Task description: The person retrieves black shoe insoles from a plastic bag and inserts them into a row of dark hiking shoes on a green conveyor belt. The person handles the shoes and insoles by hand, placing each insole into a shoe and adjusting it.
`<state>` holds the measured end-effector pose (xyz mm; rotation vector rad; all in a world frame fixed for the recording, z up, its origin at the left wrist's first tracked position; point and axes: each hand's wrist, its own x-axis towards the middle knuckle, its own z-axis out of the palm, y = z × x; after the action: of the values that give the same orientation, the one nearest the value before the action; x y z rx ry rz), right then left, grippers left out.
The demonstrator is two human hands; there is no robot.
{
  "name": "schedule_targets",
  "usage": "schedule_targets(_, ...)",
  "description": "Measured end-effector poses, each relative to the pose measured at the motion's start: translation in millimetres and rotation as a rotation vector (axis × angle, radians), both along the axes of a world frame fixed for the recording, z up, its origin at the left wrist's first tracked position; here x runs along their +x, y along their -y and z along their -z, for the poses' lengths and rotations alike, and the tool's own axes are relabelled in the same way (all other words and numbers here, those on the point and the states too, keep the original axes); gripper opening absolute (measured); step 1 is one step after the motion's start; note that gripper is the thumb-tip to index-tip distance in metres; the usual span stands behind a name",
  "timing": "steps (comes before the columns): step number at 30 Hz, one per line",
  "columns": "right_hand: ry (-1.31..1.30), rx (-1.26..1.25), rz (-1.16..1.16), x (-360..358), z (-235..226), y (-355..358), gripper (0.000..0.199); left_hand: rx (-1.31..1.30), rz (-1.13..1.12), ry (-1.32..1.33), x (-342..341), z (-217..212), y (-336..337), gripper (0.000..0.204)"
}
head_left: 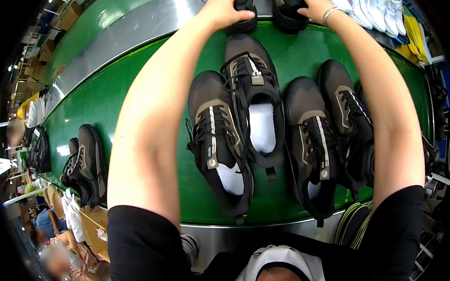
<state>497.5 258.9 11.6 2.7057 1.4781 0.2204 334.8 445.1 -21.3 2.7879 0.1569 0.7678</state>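
In the head view, the left hand [222, 10] has its thumb against a black shoe [245, 25] at the far metal edging [155, 14] of a green work surface [138, 78], while the right hand [319, 6], a bracelet [330, 15] on its wrist, has its thumb on another black shoe [290, 20] just beside it. The upper border cuts off both hands' fingers, so I cannot tell whether either is clamped. Between the forearms lie brown-and-black lace-up sneakers [211, 93], toes pointing away; white sneakers [372, 14] sit beyond the right wrist.
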Motion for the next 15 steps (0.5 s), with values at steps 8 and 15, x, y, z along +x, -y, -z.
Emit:
schedule_targets(8,-0.238,0.323,-0.272,-88,-87,172,0.046,-1.076,-0.26,-0.252,-191,-56,105,0.067)
schedule_targets(15,-0.549,0.433,0.41,-206,-121,419,0.033,-0.064,-0.15,-0.035,-280,-25,217,0.066)
